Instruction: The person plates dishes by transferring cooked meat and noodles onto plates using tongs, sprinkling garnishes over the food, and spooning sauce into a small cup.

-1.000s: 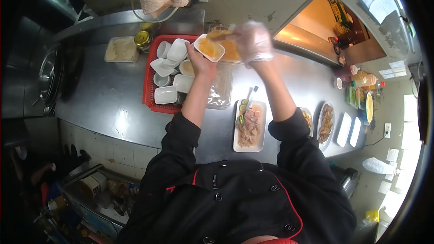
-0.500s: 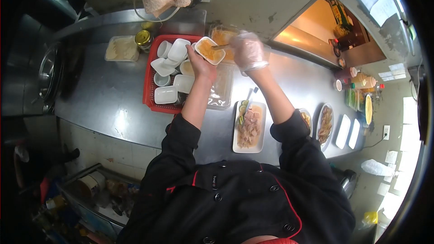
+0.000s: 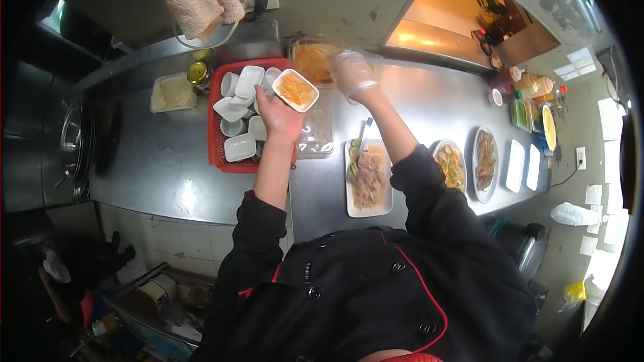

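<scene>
On the palm and fingers of my left hand (image 3: 282, 119) rests a small white dish (image 3: 296, 90) holding shredded orange food. My right hand (image 3: 353, 75), in a clear plastic glove, is at the right side of a clear container (image 3: 315, 60) with more of the orange shreds. Motion smears its fingers, which look closed; what they hold cannot be made out. Just left of the dish, a red basket (image 3: 217, 141) contains several white dishes and cups. Below the container lies a clear plastic lid or tray (image 3: 316, 134).
A rectangular plate of sliced meat (image 3: 370, 184) stands near the front edge, with a knife-like utensil on it. To its right are an oval plate of food (image 3: 450, 166), a plate of brown meat (image 3: 484, 164) and white trays (image 3: 514, 165). Sauce bottles (image 3: 533, 85) stand at far right.
My right hand has drawn back from the dish, where it held a thin utensil over the food, to the container's side. The dish in my left hand shows more orange shreds. The view has shifted.
</scene>
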### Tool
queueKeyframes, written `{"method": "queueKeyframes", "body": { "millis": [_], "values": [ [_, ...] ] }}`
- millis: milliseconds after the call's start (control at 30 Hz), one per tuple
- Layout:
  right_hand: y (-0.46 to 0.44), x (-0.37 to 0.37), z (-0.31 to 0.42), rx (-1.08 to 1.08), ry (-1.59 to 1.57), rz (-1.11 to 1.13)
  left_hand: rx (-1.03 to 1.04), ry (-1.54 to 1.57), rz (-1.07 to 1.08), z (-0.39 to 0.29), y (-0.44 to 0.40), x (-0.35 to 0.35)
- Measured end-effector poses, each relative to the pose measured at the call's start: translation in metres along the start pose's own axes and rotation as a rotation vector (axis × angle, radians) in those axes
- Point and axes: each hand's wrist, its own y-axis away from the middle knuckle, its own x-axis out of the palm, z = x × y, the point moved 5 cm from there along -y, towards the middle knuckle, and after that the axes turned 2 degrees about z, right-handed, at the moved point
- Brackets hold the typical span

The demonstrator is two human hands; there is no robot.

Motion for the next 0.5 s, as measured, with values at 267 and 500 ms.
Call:
{"method": "queueKeyframes", "body": {
  "millis": [267, 500],
  "values": [
    [0.105, -0.021, 0.000, 0.444, -1.013, 0.113, -0.077, -0.080, 0.113, 0.032, 0.039, 0.030],
    [0.184, -0.061, 0.012, 0.013, -0.291, -0.061, -0.348, -0.155, 0.190, 0.110, 0.079, 0.038]
  ]
}}
